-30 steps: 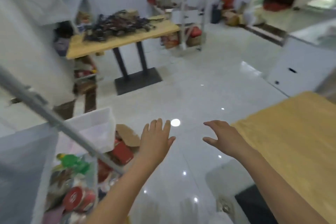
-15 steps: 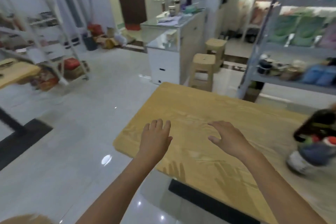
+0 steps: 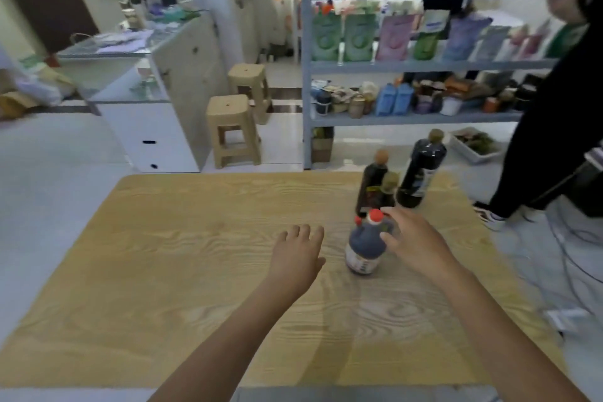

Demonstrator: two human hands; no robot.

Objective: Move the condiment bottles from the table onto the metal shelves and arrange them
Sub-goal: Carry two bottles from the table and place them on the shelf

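Note:
Dark condiment bottles stand on the wooden table point(image 3: 169, 271). The nearest is a squat dark bottle with a red cap point(image 3: 367, 246). Behind it stand a slim dark bottle with a brown cap point(image 3: 373, 179), a small olive-capped bottle point(image 3: 390, 186) and a tall dark bottle point(image 3: 422, 170). My right hand point(image 3: 414, 241) hovers at the red-capped bottle's right side, fingers spread beside its neck, not closed on it. Left of that bottle, my left hand point(image 3: 298, 258) is open above the table. The grey metal shelves point(image 3: 417, 66) stand beyond the table, filled with goods.
A person in dark clothes point(image 3: 561, 114) stands at the table's right side, close to the shelves. Two beige plastic stools point(image 3: 233, 127) and a white glass-topped counter point(image 3: 156, 127) stand on the left. A white tray point(image 3: 473, 147) lies on the floor under the shelves.
My view has swung right from the floor and a far table to this table, and the bottles have come into the centre. My right hand has come up against the red-capped bottle.

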